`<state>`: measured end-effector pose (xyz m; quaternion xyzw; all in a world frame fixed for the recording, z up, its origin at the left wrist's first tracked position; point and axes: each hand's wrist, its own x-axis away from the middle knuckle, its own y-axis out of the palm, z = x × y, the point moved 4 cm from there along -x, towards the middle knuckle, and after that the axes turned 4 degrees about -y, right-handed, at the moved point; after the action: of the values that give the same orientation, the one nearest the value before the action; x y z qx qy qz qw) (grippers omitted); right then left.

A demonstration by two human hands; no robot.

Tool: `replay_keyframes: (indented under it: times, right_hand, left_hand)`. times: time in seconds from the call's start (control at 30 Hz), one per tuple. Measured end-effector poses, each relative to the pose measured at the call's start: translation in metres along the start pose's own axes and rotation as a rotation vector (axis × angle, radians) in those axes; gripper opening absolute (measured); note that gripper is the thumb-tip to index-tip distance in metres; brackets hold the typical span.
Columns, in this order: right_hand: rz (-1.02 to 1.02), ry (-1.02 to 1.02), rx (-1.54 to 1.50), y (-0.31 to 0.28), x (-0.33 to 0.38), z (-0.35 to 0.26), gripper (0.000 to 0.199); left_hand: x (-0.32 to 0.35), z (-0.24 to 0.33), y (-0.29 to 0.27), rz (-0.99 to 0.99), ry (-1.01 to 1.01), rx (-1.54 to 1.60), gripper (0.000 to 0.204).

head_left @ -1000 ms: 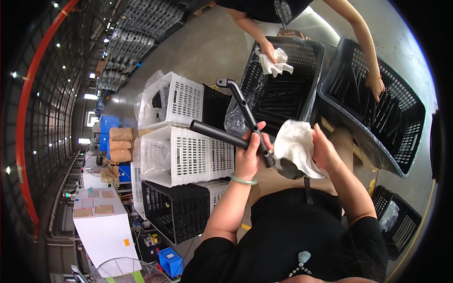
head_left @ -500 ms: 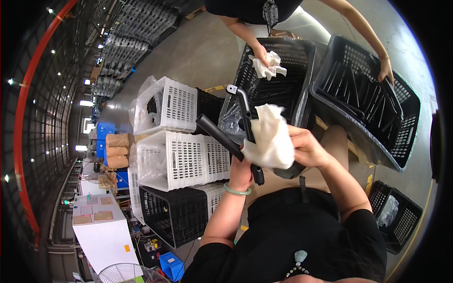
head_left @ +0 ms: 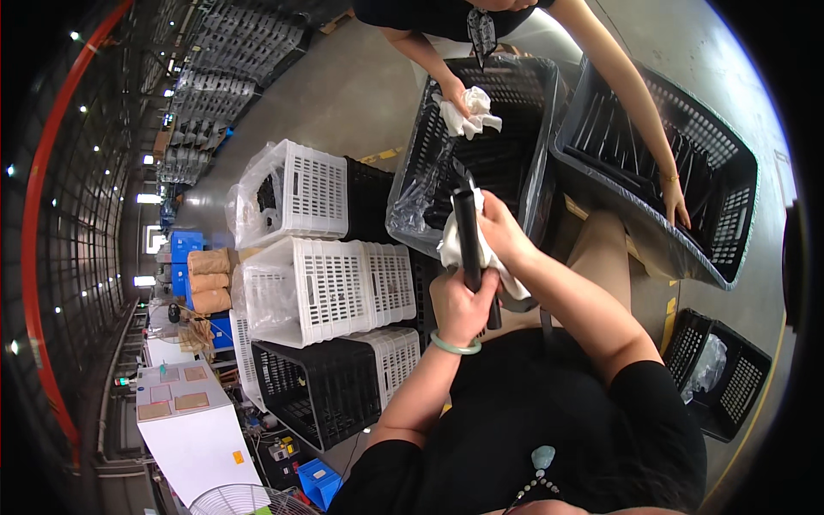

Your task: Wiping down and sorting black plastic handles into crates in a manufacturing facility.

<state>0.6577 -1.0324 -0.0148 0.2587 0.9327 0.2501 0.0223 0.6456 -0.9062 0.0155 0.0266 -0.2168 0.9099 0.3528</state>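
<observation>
Curling around a black tubular part (head_left: 467,236) in front of the body, the fingers of the left hand (head_left: 463,307) grip it, while those of the right hand (head_left: 506,233) are bunched on a white cloth (head_left: 451,247) at its side. Just beyond, a co-worker's hand (head_left: 451,91) holds another white cloth (head_left: 472,115) over a plastic-lined black crate (head_left: 534,81) of dark parts; their other hand (head_left: 675,202) reaches into a second black crate (head_left: 734,206) of black tubes. At lower right, a separate black crate (head_left: 740,390) contains crumpled clear plastic (head_left: 707,369).
</observation>
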Motion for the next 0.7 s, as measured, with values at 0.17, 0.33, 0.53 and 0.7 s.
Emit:
replay_keyframes:
  times: [0.17,0.33,0.53,0.7]
  right_hand:
    - [0.029,-0.114,-0.121,-0.024,-0.042,0.014,0.024]
    - [-0.039,-0.153,-0.02,-0.035,-0.04,-0.027,0.029]
    - [-0.01,-0.23,0.425,-0.059,-0.05,-0.052,0.022]
    - [0.212,-0.234,-0.293,-0.121,-0.057,-0.041,0.026]
  left_hand:
    - [-0.002,0.01,-0.005,-0.194,-0.263,0.433,0.03]
    - [0.005,0.01,-0.019,-0.521,-0.341,0.892,0.048]
    - [0.014,0.005,-0.017,-0.688,-0.345,1.183,0.051]
    - [0.024,0.031,-0.026,-0.59,-0.339,0.678,0.044]
